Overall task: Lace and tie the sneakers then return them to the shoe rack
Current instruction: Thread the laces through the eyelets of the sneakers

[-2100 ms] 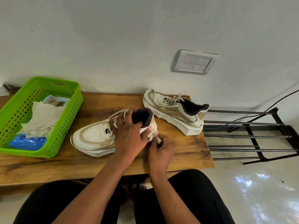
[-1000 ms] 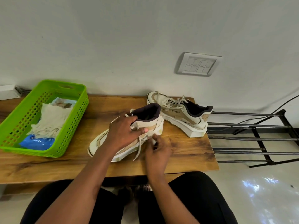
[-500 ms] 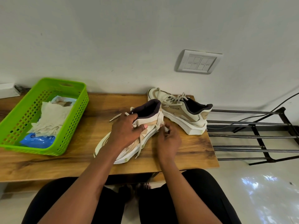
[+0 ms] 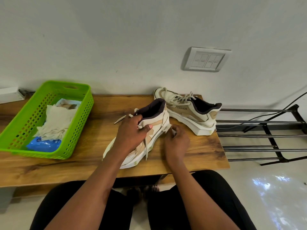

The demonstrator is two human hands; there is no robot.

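Observation:
A cream and tan sneaker (image 4: pixel 154 130) stands on the wooden table (image 4: pixel 86 146), toe toward me, heel opening pointing away. My left hand (image 4: pixel 131 131) grips its collar and tongue from above. A loose lace (image 4: pixel 146 146) hangs down the shoe's side, and another lace end lies on the table to the left. My right hand (image 4: pixel 177 140) pinches a lace end at the shoe's heel side. The second sneaker (image 4: pixel 187 110), laced and marked FASHION, stands behind at the table's far right. The black metal shoe rack (image 4: pixel 265 135) stands to the right.
A green plastic basket (image 4: pixel 78 130) at the table's left holds a white cloth and a blue packet. A switch plate (image 4: pixel 206 58) is on the wall. A cable runs over the rack. My legs in black are under the table's front edge.
The near sneaker has been turned from lying sideways to toe toward me, heel away. My right hand moved from the front edge up to the shoe's heel side.

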